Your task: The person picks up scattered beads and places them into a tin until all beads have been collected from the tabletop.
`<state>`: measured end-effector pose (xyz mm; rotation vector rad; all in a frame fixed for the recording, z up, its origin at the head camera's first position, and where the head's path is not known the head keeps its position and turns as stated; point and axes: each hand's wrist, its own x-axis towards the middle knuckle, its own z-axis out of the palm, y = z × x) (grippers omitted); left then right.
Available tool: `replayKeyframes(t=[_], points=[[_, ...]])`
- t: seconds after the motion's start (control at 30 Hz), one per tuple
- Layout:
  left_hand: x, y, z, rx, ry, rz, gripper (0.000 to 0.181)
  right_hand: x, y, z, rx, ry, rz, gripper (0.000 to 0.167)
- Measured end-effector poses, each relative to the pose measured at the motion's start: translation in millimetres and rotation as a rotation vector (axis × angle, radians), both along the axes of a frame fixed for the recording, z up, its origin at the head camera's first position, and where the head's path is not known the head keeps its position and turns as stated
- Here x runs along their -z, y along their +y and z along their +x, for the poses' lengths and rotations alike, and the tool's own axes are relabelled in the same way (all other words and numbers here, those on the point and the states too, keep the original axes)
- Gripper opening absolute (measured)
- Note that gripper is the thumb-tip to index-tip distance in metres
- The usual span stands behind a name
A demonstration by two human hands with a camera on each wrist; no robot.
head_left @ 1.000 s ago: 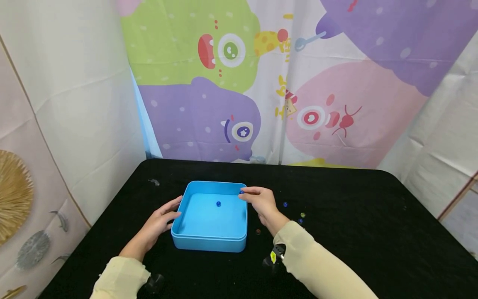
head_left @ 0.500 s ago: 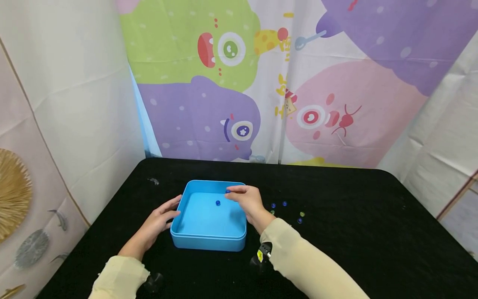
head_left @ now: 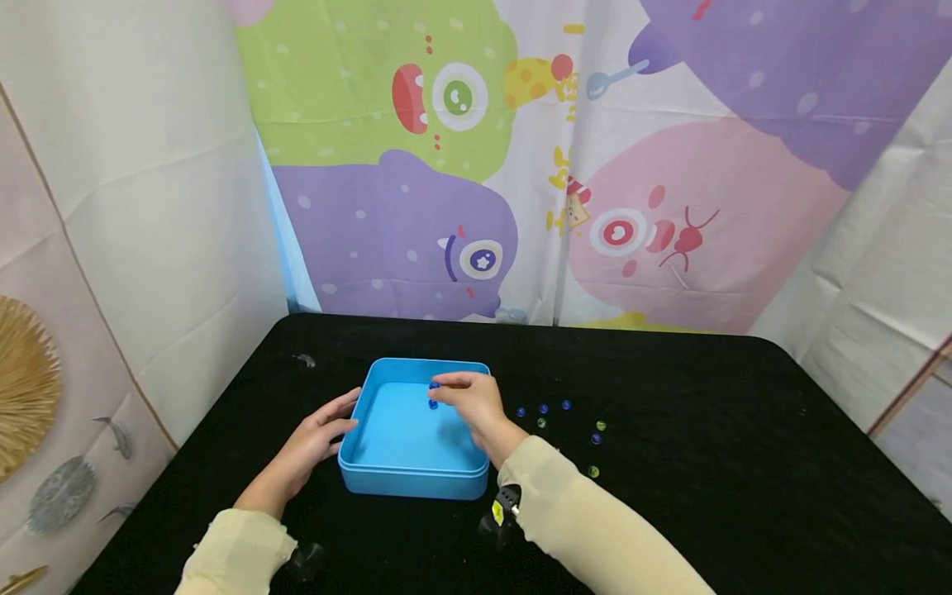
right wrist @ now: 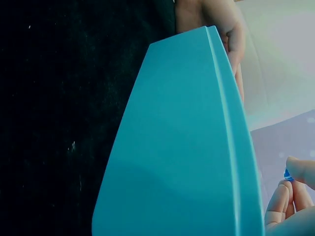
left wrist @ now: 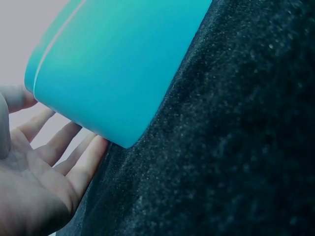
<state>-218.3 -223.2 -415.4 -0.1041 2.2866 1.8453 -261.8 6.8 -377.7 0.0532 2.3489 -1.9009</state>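
Note:
A light-blue square box point(head_left: 412, 484) with an open top stands on the black table. My left hand point(head_left: 316, 442) rests its extended fingers against the box's left side; in the left wrist view those fingers point(left wrist: 91, 162) touch the outer wall. Over the inside of the box, my right hand point(head_left: 476, 405) pinches a small blue marble point(head_left: 435, 385) between thumb and fingertips. The right wrist view also shows the pinched marble point(right wrist: 288, 174), just beyond the box's rim. Another blue marble point(head_left: 433, 404) lies on the box floor, just below the held one.
Right of the box, several loose marbles are scattered on the black cloth, among them a blue marble point(head_left: 566, 405), a green marble point(head_left: 541, 422) and a yellow-green marble point(head_left: 593, 472). A patterned curtain point(head_left: 416, 231) hangs behind the table's far edge.
My right hand has moved left from the box's right rim to above its middle, carrying the blue marble. More marbles on the table now show. The left hand keeps its place.

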Motion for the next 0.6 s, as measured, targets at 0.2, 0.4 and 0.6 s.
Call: replayKeyframes(t=[0.2, 0.4, 0.6], points=[[-0.9, 0.7, 1.2, 0.011, 0.001, -0.009, 0.057, -0.1, -5.0, 1.6, 0.009, -0.022, -0.013, 0.017], [-0.4, 0.8, 0.0, 0.005, 0.003, -0.009, 0.055, 0.7, -3.1, 1.5, 0.032, -0.015, -0.054, 0.022], [-0.4, 0.8, 0.5, -0.002, 0.008, -0.013, 0.056, 2.8, 2.3, 0.5, 0.037, -0.006, -0.064, 0.023]])
